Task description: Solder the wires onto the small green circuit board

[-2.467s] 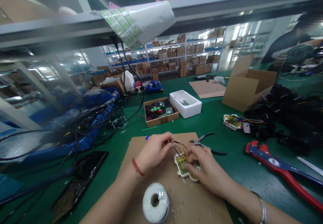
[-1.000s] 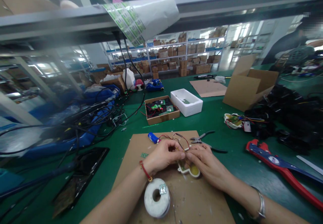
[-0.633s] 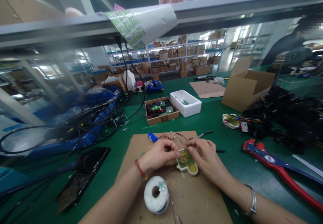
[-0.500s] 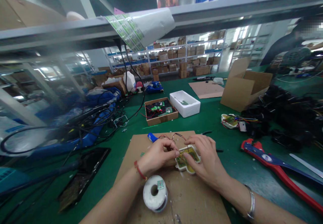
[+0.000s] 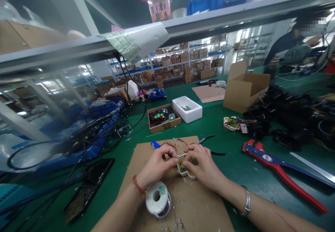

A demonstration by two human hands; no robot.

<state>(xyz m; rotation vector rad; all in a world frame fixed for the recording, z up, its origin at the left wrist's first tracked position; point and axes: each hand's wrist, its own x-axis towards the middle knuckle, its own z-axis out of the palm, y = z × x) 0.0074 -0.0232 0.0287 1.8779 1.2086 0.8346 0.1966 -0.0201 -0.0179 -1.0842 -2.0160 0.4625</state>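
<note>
A white plastic housing [image 5: 183, 172] with a yellow-green circuit board inside lies on the cardboard sheet [image 5: 201, 204], partly covered by my fingers. My left hand [image 5: 164, 160] is closed in a pinch at its left edge, where thin wires run; the exact grip point is hard to see. My right hand [image 5: 202, 165] grips the housing from the right, thumb over the board and fingers at the far rim. Red and black wires [image 5: 180, 141] loop behind both hands, near a blue cylindrical cell [image 5: 155, 144]. A solder wire spool [image 5: 157, 204] stands beside my left wrist.
Dark-handled pliers [image 5: 206, 139] lie behind my right hand. Red-and-blue wire strippers [image 5: 277, 169] rest at right. Farther back are a parts box [image 5: 167, 124], a white foam box [image 5: 188, 115] and an open carton [image 5: 238, 99]. Black cables [image 5: 96, 127] crowd the left. A person [image 5: 282, 43] works beyond.
The camera view has shifted slightly, so the bench appears moved left. My right fingers have drawn in closer to my left fingertips over the housing.
</note>
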